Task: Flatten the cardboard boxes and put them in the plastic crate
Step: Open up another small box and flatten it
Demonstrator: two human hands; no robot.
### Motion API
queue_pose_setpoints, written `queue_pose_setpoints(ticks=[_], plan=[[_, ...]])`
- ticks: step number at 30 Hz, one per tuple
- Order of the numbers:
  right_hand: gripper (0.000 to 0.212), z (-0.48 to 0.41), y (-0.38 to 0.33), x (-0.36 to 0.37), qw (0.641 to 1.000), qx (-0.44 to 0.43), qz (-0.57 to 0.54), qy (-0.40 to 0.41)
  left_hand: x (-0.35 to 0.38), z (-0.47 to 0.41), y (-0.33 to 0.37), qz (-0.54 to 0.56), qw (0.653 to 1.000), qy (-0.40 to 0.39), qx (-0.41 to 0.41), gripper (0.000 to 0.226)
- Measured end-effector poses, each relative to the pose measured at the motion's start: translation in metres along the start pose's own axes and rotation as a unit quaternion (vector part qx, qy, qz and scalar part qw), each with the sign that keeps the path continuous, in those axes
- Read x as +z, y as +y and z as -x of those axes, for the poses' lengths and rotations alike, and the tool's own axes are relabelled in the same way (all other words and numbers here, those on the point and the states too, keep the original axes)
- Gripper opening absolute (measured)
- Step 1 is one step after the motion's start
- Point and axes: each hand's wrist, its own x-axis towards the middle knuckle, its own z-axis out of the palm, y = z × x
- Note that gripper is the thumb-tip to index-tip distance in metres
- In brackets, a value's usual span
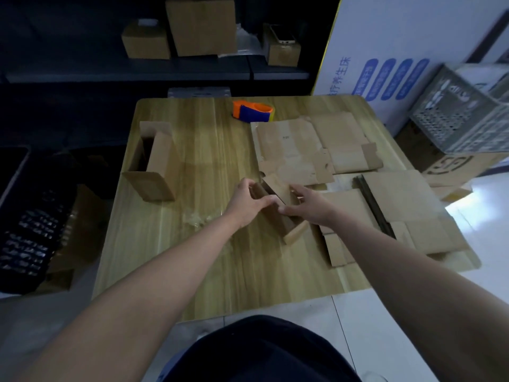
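A small brown cardboard box stands partly collapsed in the middle of the wooden table. My left hand grips its left side, fingers curled over the top edge. My right hand holds the right side, with the thumb near the left hand. Another box lies open on its side at the table's left. Flattened boxes lie at the back right, and more flattened cardboard at the right edge. A grey plastic crate sits off the table at the far right.
An orange and blue tape dispenser stands at the table's back edge. A piece of clear tape lies left of my left hand. Closed boxes sit on a dark shelf behind. A black crate is on the floor at the left.
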Motion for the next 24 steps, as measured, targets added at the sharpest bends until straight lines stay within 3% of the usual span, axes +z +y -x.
queue_pose_setpoints(ticks=[3,7,12,14,18,19,24], plan=[[0.082,0.005,0.002,0.004,1.0,-0.011,0.012,0.005,0.005,0.0,0.003,0.013,1.0,-0.015,-0.024,0.067],[0.049,0.01,-0.001,-0.006,0.999,-0.034,0.015,0.025,0.006,0.002,0.004,0.062,0.996,-0.028,-0.052,0.057],[0.074,0.015,-0.012,-0.009,0.993,-0.018,0.114,-0.003,0.007,0.005,0.016,0.106,0.993,-0.004,-0.055,0.042],[0.072,0.016,-0.013,-0.012,0.989,-0.019,0.145,0.006,0.007,0.005,0.021,0.131,0.99,0.003,-0.047,0.034],[0.016,0.016,-0.017,-0.018,0.992,-0.045,0.113,0.021,0.006,0.004,0.023,0.156,0.988,0.012,-0.016,0.033],[0.012,0.016,-0.02,-0.02,0.991,-0.053,0.118,0.028,0.006,0.004,0.022,0.169,0.985,0.016,-0.018,0.034],[0.023,0.015,-0.026,-0.024,0.979,-0.081,0.166,0.088,0.009,-0.001,0.024,0.139,0.989,0.039,-0.025,0.039]])
